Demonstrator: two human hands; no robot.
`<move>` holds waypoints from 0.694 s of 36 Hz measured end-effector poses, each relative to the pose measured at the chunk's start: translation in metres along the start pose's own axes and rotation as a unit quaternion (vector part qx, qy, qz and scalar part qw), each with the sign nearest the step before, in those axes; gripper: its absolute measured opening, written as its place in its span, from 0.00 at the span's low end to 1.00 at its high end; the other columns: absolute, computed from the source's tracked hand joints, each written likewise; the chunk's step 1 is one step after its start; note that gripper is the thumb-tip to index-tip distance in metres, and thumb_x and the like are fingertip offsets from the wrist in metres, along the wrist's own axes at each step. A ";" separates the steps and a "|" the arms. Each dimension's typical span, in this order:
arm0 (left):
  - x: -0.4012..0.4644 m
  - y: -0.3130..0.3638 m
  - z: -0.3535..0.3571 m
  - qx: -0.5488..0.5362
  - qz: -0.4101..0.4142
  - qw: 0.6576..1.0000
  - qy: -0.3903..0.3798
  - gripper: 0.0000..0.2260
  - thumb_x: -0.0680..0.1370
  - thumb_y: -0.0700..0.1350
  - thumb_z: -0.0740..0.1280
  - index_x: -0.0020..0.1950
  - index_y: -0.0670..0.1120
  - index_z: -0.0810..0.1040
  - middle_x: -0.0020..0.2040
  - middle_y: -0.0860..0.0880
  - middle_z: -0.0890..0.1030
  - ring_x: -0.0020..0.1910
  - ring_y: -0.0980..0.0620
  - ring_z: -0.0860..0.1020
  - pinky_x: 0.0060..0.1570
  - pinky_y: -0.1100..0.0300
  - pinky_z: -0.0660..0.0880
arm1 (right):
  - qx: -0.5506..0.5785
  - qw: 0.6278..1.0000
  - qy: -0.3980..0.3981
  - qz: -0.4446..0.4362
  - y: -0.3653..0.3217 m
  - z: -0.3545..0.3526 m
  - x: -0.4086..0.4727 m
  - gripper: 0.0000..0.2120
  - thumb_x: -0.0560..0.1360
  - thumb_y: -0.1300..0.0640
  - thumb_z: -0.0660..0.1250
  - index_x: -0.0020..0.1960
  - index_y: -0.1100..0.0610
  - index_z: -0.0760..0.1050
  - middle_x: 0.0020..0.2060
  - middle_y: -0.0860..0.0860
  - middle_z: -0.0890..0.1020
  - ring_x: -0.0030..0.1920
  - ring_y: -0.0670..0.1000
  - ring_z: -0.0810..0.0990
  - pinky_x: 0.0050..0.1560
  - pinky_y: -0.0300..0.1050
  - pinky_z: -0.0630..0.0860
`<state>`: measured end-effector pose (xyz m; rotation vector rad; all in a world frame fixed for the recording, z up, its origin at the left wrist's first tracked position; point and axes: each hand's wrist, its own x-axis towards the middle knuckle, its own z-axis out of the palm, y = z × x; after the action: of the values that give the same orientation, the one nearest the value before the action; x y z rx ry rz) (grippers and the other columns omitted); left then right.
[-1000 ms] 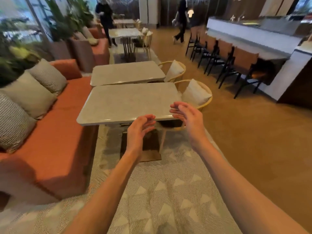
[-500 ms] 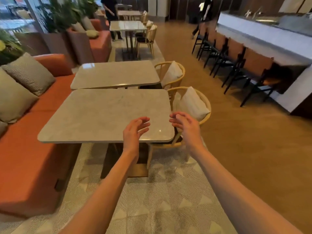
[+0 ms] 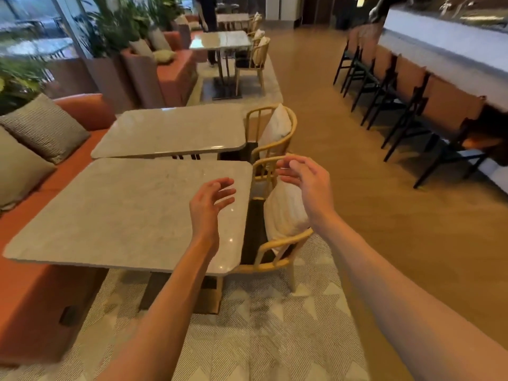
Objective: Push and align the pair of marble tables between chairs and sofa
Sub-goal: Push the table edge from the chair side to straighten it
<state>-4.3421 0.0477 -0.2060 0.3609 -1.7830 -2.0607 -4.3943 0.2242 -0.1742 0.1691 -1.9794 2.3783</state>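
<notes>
Both hands are hanging in the air with nothing in them: the left hand (image 3: 210,199) is hovering over the near right part of the near marble tabletop (image 3: 121,213), fingers loosely spread, and the right hand (image 3: 303,180) is floating just past that tabletop's right edge, above the near wicker chair (image 3: 275,259) and its white cushion (image 3: 283,213), fingers curled but gripping nothing. The pair of tables is sitting between the orange sofa (image 3: 33,292) on the left and the chairs on the right, the far marble tabletop (image 3: 173,130) lying close behind with a thin gap. The far one looks set further right, so the edges are not lining up. To do this well, I'd say plant both palms on the near right edge, push low and steady, and watch that gap closing evenly without jamming the far wicker chair (image 3: 272,133).
</notes>
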 end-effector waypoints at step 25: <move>0.226 -0.085 0.295 -0.099 0.002 0.991 0.094 0.13 0.78 0.48 0.62 0.53 0.44 0.83 0.51 0.46 0.86 0.51 0.47 0.84 0.46 0.58 0.82 | -0.025 0.993 -0.116 0.022 0.004 -0.157 0.338 0.11 0.82 0.60 0.60 0.57 0.61 0.80 0.53 0.59 0.84 0.55 0.57 0.83 0.56 0.48 0.80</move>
<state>-4.6825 0.2165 -0.2299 0.4751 -1.4546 -2.1016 -4.7394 0.3651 -0.1687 0.4215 -2.1574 2.4326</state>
